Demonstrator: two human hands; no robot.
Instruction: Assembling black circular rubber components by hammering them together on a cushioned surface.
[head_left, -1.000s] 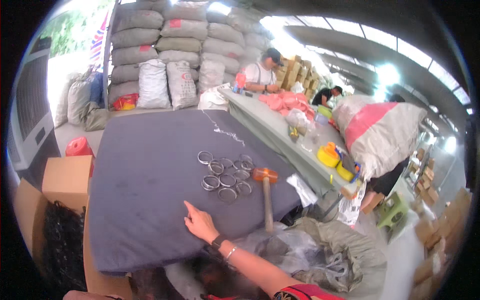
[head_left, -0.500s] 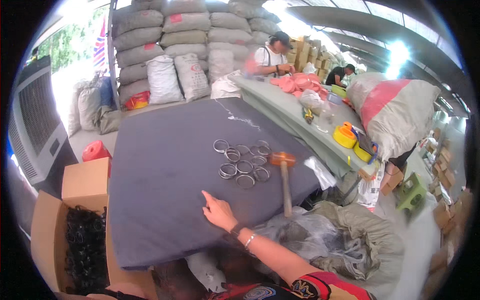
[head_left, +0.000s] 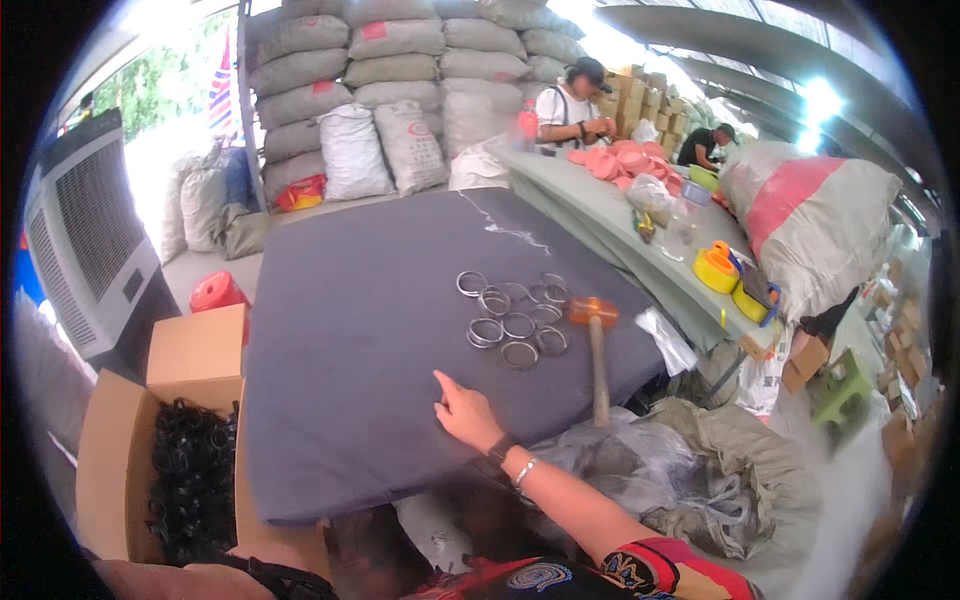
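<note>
My right hand (head_left: 468,414) is over the near middle of the dark grey padded table (head_left: 340,330), its index finger stretched out and the other fingers partly curled. It holds nothing. Beyond it, to the right, lies a loose cluster of several metal rings (head_left: 519,326), some overlapping. Beside them rests a mallet (head_left: 595,315) with an orange head, its wooden handle toward me. Part of my left arm shows at the lower left, below an open cardboard box (head_left: 115,470) of black curved pieces (head_left: 190,480); the left hand itself is out of the picture.
Right of the table stands a green-topped workbench (head_left: 620,230) with pink pieces (head_left: 625,160) and yellow tape rolls (head_left: 715,268). A person works behind it, another farther back. An air cooler (head_left: 95,240) stands left; stacked sacks (head_left: 395,75) line the back; plastic sheeting (head_left: 620,465) lies near right.
The whole view has shifted, so the scene sits farther right and slightly lower. More of my left arm shows at the lower left. My right hand keeps its pointing shape near the same table spot.
</note>
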